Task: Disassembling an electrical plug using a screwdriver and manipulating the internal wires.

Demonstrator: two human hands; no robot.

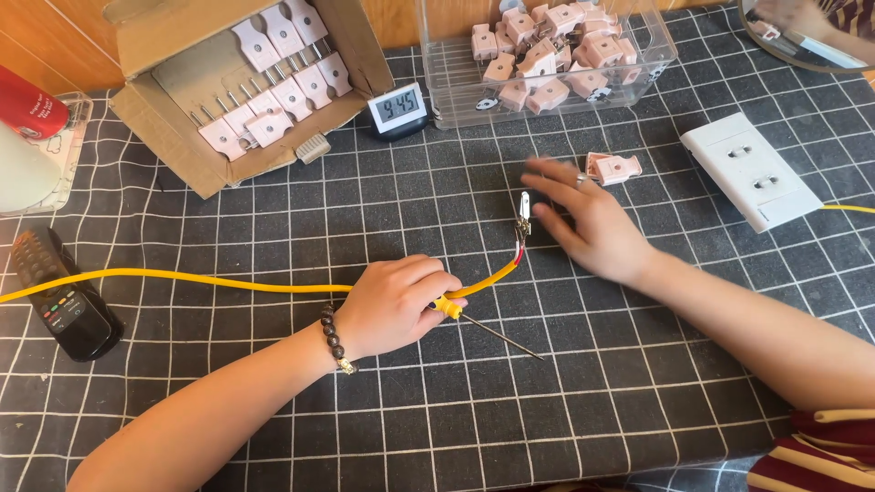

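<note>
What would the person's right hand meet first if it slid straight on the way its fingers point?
Probably the metal prong at the yellow cable's stripped end: the right hand's fingertips point left, just beside it. Height above the mat is unclear.

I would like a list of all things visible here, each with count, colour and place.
cable: one, yellow, from left edge to centre, metal prongs at its end
screwdriver: one, yellow handle, in left hand
loose plug: one, pink, by right fingertips
cardboard box: one, brown, top left, holds pink plugs
clear bin: one, top centre, holds pink plug parts
timer: one, grey, between box and bin
socket plate: one, white, right
remote: one, black, left
left hand: grips cable and screwdriver
right hand: open, flat on mat
</note>
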